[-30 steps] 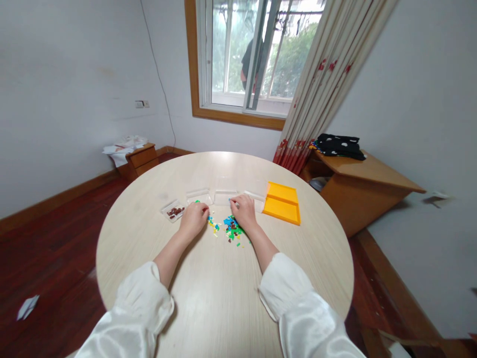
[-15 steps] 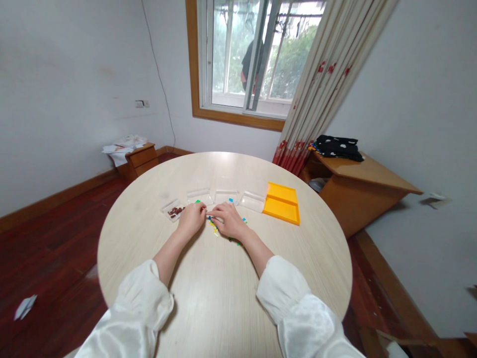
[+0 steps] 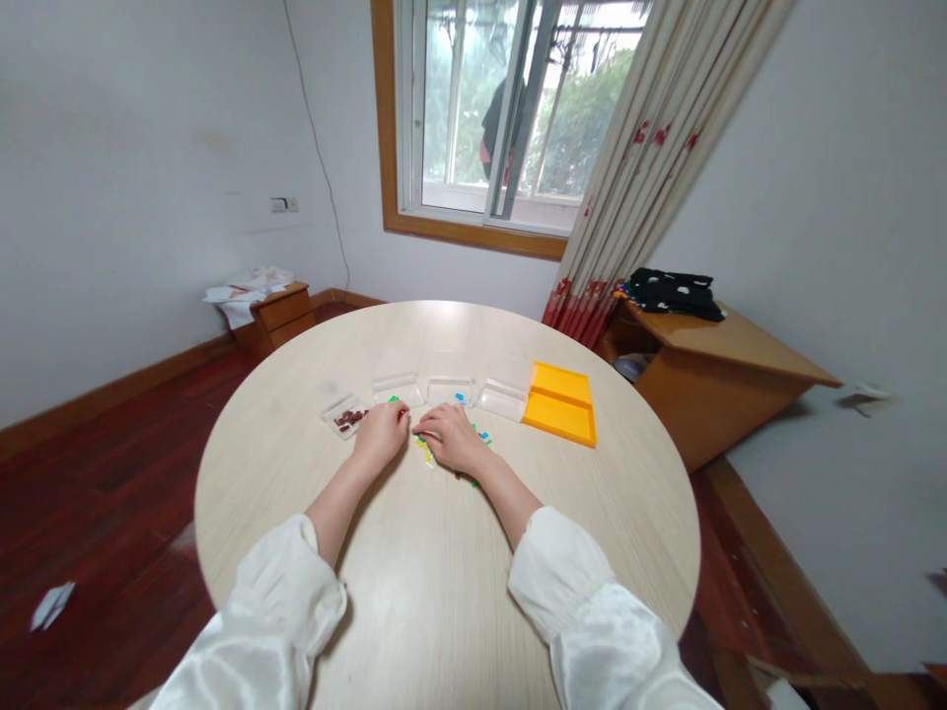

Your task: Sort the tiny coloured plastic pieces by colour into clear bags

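Note:
My left hand (image 3: 381,436) is closed near the middle of the round table, fingertips curled down beside the clear tray of brown pieces (image 3: 348,422). What its fingers hold, if anything, is hidden. Just right of it, my right hand (image 3: 454,438) has its fingers bent together over a loose pile of small yellow pieces (image 3: 426,454); I cannot make out what is in them. A narrow gap separates the two hands. Small blue pieces (image 3: 485,436) and green pieces (image 3: 474,483) lie around my right hand. Green shows in the clear tray (image 3: 405,388) behind my left hand.
Behind my right hand stands a clear tray (image 3: 451,383) with blue pieces. To its right are another clear tray (image 3: 499,398) and an open yellow case (image 3: 560,421). All rest on the pale round table (image 3: 414,592). A tilted wooden cabinet (image 3: 688,385) stands beyond its right side.
My right fingertips have drawn back slightly from my left hand, so the gap between the hands is wider. The trays and the yellow case stay in place.

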### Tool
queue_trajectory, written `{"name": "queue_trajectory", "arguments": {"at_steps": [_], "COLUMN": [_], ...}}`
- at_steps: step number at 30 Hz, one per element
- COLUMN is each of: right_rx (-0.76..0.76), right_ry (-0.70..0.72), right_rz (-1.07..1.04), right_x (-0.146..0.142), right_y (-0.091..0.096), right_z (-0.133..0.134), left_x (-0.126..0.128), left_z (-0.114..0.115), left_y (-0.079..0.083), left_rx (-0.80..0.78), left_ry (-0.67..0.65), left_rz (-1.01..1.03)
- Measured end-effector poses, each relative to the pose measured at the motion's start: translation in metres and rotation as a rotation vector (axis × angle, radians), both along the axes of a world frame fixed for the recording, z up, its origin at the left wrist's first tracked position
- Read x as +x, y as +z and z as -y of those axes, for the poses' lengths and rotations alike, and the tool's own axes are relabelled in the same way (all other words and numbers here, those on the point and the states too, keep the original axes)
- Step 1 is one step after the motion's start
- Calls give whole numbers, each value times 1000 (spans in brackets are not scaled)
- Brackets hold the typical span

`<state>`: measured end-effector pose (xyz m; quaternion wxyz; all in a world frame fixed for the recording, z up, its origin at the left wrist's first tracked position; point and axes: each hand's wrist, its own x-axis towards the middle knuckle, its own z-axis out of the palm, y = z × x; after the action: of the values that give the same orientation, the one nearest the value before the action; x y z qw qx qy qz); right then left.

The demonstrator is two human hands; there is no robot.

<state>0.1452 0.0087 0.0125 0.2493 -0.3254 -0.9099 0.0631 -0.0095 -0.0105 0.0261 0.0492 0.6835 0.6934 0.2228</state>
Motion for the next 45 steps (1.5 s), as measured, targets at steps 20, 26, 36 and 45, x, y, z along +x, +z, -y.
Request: {"name": "queue_trajectory", "arguments": {"at_steps": [20,26,36,45], "right_rx": [-52,-29,-30,-191], "right_ry": [-194,-305,-553,-343], "right_rz": [-220,-395,-480,-529], "right_x": [6,12,29,37], "right_y": [-5,-12,-21,-14], "right_z": [-9,-22,-41,-37], "left_x": [0,0,1,-1], "left_z": [0,0,0,-3], "left_y": [-1,-3,-1,-7], "left_rx": [30,58,39,56], "left_ry": [-149,-209,-227,-227], "left_rz": [47,46,43,54]}}
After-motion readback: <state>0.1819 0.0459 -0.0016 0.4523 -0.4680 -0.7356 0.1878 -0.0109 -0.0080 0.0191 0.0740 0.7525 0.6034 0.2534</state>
